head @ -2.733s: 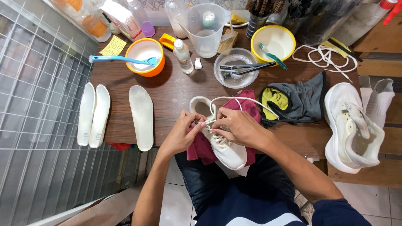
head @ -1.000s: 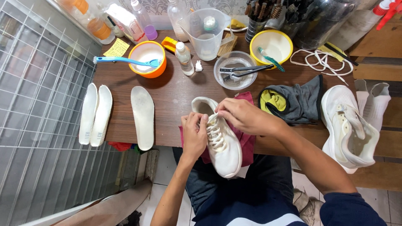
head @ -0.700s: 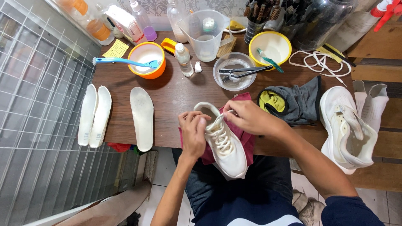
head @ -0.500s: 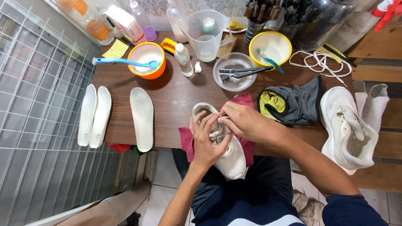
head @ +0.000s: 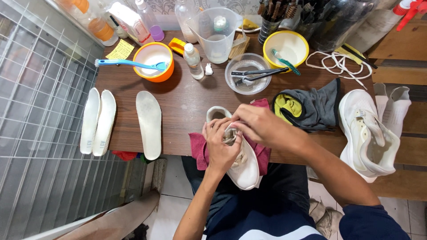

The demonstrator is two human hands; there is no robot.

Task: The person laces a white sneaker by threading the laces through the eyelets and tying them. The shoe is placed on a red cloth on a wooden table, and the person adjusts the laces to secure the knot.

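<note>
White sneaker [head: 242, 166] on a maroon cloth [head: 198, 149] at the worktop [head: 187, 106] edge. Left hand [head: 221, 146] and right hand [head: 260, 126] both clasp it, covering its laces. Insoles [head: 149, 122] lie left; a grey rag [head: 316, 109] and second sneaker [head: 367, 133] right.

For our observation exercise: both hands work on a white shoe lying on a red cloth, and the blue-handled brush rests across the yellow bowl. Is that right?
Not quite. The head view shows the blue-handled brush resting across the orange bowl, not the yellow bowl. Both hands, left hand and right hand, do work on the white shoe on the red cloth.

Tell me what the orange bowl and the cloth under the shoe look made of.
Orange bowl: likely plastic, smooth with a soft sheen, white inside. Cloth under the white shoe: magenta fabric, matte and fuzzy-looking, probably a towel or microfibre rag.
</note>
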